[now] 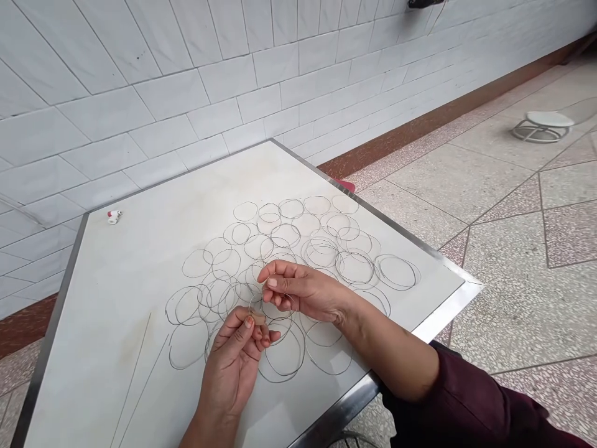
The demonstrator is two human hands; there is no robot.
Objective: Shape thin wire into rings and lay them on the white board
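Note:
My left hand is closed, thumb against fingers, on a thin wire near the middle of the near part of the white table. Just above and to the right, my right hand is pinched, with its fingertips by the same thin wire, which curves between the two hands. Whether the right fingertips grip the wire is hard to make out. Under and around both hands lie several thin wire rings, many overlapping. Two straight wires lie apart from them at the left.
A small white and red object sits at the table's far left corner. White tiled wall runs behind the table. A round stool stands on the floor at the right. Something red shows past the table's right edge.

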